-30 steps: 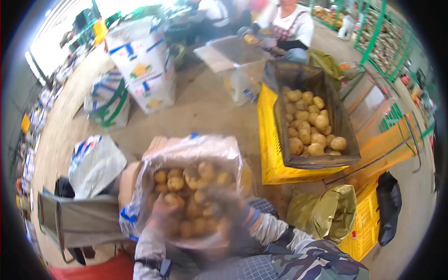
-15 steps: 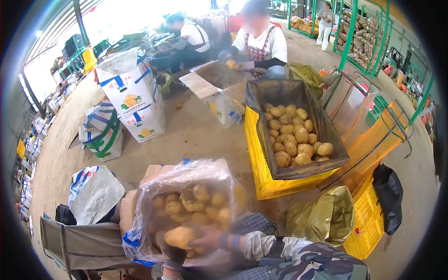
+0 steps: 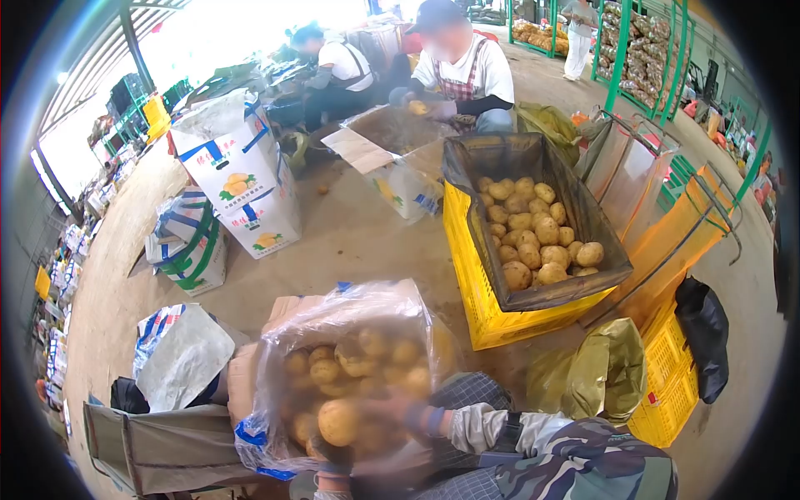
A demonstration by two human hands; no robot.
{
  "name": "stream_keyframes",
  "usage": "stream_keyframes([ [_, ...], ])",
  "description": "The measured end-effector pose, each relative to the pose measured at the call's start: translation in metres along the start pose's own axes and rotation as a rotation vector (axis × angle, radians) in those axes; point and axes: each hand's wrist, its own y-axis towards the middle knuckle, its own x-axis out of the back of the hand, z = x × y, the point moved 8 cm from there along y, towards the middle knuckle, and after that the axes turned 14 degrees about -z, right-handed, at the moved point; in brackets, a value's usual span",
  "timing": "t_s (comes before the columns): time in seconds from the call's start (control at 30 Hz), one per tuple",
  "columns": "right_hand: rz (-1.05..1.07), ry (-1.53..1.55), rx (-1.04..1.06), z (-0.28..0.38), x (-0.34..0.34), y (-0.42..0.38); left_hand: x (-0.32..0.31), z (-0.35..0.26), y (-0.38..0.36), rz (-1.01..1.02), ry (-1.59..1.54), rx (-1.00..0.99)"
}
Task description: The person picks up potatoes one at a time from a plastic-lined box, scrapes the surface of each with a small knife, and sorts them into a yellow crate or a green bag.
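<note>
A large potato (image 3: 339,422) is held over the near edge of a carton (image 3: 293,314) lined with clear plastic. My left hand (image 3: 333,457), in a dark glove, grips it from below, its fingers partly hidden under the potato. My right hand (image 3: 398,412) is just right of the potato, over the carton, with its fingers smeared by blur. Inside the liner (image 3: 271,367) lie several more potatoes (image 3: 357,360), hazy in this view.
A yellow crate (image 3: 481,304) with a dark liner holds potatoes at the right. Near it are an olive bag (image 3: 612,367) and an orange mesh bag (image 3: 679,229). Printed cartons (image 3: 242,179) are stacked at left. Two people (image 3: 467,75) sit working behind; another stands farther back.
The potato has turned from lengthwise to a rounder, end-on view, still in my left hand. My right hand has drawn slightly away from it. The whole view has shifted a little.
</note>
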Motion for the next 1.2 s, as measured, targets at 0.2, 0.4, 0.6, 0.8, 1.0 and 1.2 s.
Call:
stream_keyframes([
  [0.2, 0.062, 0.204, -0.028, -0.022, -0.021, 0.006, -0.006, -0.009, 0.002, -0.021, -0.227, 0.114],
  [0.4, 0.072, -0.101, -0.109, -0.003, -0.012, -0.001, -0.009, -0.062, -0.006, 0.073, 0.125, -0.190],
  [0.6, -0.045, 0.302, -0.150, -0.086, -0.022, 0.048, -0.018, -0.057, -0.003, 0.138, 0.006, -0.169],
  [0.8, 0.214, 0.671, -0.270, -0.011, -0.022, 0.007, -0.028, -0.045, -0.014, 0.189, -0.677, 0.354],
  [1.0, 0.013, 0.331, -0.044, -0.031, -0.007, 0.030, 0.005, -0.006, -0.009, 0.158, -0.156, -0.302],
  [1.2, -0.063, -0.268, 0.309, 0.025, 0.012, 0.026, 0.002, -0.061, -0.028, 0.225, -0.832, 0.163],
])
